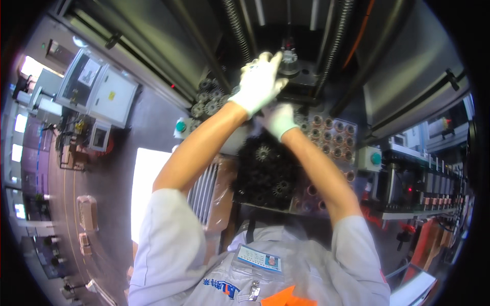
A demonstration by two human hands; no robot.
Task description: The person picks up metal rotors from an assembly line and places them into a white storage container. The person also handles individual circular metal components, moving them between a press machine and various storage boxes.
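Observation:
My left hand [258,84], in a white glove, reaches into the machine, fingers stretched and thumb held apart. Its fingertips are just left of a round metal fixture [289,62]; I see nothing in its grasp. Lower and slightly right is my gloved right hand [279,120], blurred, with its fingers hidden behind the left hand and in shadow. Beneath both wrists lies a heap of black toothed round parts [263,153]. Grey toothed parts [211,106] are piled left of the left hand. Right of the right hand, round copper-coloured parts [337,137] stand in rows in a clear tray.
Dark upright rods and coiled hoses [334,46] flank the fixture. Green buttons sit on boxes at the left [180,126] and right [376,158]. A plastic-lined carton [219,196] holds metal rods. A machine with a conveyor [423,206] stands on the right.

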